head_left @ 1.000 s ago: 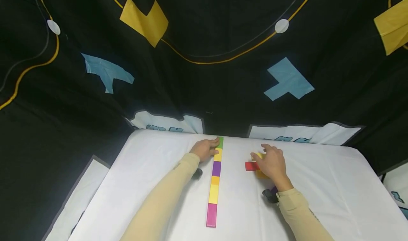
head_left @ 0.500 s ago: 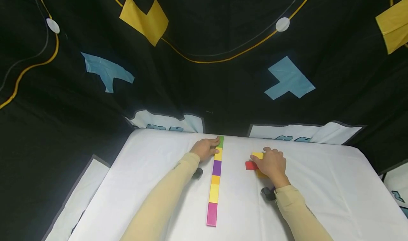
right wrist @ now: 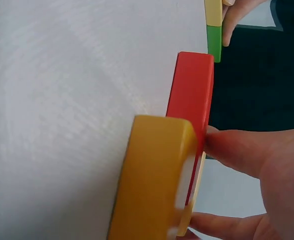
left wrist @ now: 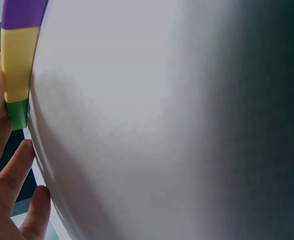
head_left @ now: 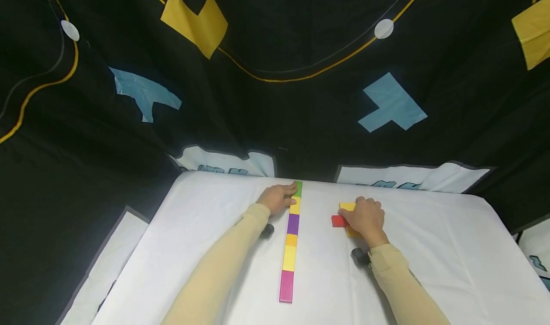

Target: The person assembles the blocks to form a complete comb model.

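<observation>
While right hand touches red block, can't tell if grip's closed; lifting could drag adjacent orange block. Left hand, fingers extended at green block: nudge could skew it.

Head view faces forward and down; close wrist views share the green block.

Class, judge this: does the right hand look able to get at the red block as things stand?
Likely yes: the right hand is over the red block, and nothing covers the block's left end.
</observation>
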